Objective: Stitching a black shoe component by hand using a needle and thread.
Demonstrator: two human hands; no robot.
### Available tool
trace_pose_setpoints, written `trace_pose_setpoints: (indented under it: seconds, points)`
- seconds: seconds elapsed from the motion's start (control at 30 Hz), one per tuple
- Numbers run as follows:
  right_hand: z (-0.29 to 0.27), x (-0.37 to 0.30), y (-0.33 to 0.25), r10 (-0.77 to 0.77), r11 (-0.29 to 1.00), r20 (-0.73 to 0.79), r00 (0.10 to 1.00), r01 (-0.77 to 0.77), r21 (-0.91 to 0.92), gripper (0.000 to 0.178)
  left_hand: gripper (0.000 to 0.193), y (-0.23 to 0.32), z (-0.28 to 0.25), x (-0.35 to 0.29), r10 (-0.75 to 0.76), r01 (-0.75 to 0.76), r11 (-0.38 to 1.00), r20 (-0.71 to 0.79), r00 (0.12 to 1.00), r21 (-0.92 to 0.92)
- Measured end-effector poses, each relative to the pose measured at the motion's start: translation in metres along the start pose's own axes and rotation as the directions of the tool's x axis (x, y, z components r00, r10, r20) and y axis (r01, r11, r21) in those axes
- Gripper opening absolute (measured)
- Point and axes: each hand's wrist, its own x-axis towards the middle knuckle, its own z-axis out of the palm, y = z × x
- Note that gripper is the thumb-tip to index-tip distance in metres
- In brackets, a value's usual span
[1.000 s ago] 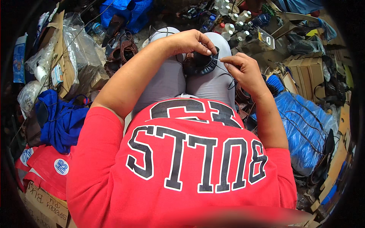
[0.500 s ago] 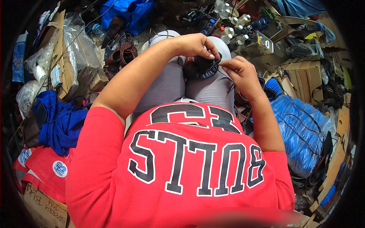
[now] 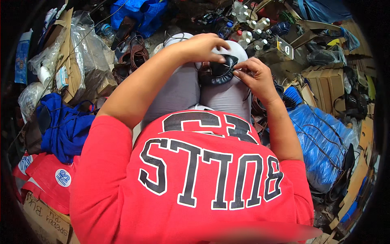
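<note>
Resting on grey-trousered thighs at one o'clock is a black, gathered, leather-like piece. The left hand, at twelve, has just parted its thumb and forefinger wide, baring a thin pale sliver (too small to identify); work at the rim seems briefly paused. Its wrist arches, palm down. The right hand, at two, bends inward, fingertips narrowed against the rim; what they hold, I cannot tell.

Your black shoe, glossy and puckered along its near edge, rests mostly on your right thigh.
</note>
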Motion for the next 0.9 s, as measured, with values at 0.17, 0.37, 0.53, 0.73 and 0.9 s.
trace_pose_setpoints:
  seconds: [0.17, 0.37, 0.53, 0.73, 0.9]
  points:
    - [-0.003, -0.011, -0.002, 0.022, 0.999, 0.007, 1.000, -0.022, 0.045, 0.017, 0.019, -0.049, -0.028, -0.065, 0.027, -0.005, 0.984, -0.125, 0.992, 0.178]
    - [0.014, -0.028, -0.007, -0.043, 0.993, -0.067, 0.997, 0.036, -0.111, 0.024, 0.019, -0.079, -0.096, -0.107, -0.309, 0.502, 0.815, -0.515, 0.800, 0.291]
    - [0.022, -0.033, -0.009, -0.126, 0.964, -0.101, 0.987, 0.098, -0.247, 0.031, 0.036, -0.016, -0.034, -0.090, -0.115, 0.104, 0.993, -0.413, 0.904, -0.051]
    - [0.013, -0.030, -0.003, 0.027, 0.996, -0.062, 0.998, -0.032, -0.083, 0.028, 0.028, 0.013, 0.023, -0.065, 0.075, 0.008, 0.964, -0.301, 0.951, 0.265]
    - [-0.005, -0.011, 0.012, 0.211, 0.951, 0.201, 0.957, -0.248, 0.184, 0.026, 0.024, 0.002, 0.027, -0.045, 0.012, -0.101, 0.960, -0.322, 0.946, -0.262]
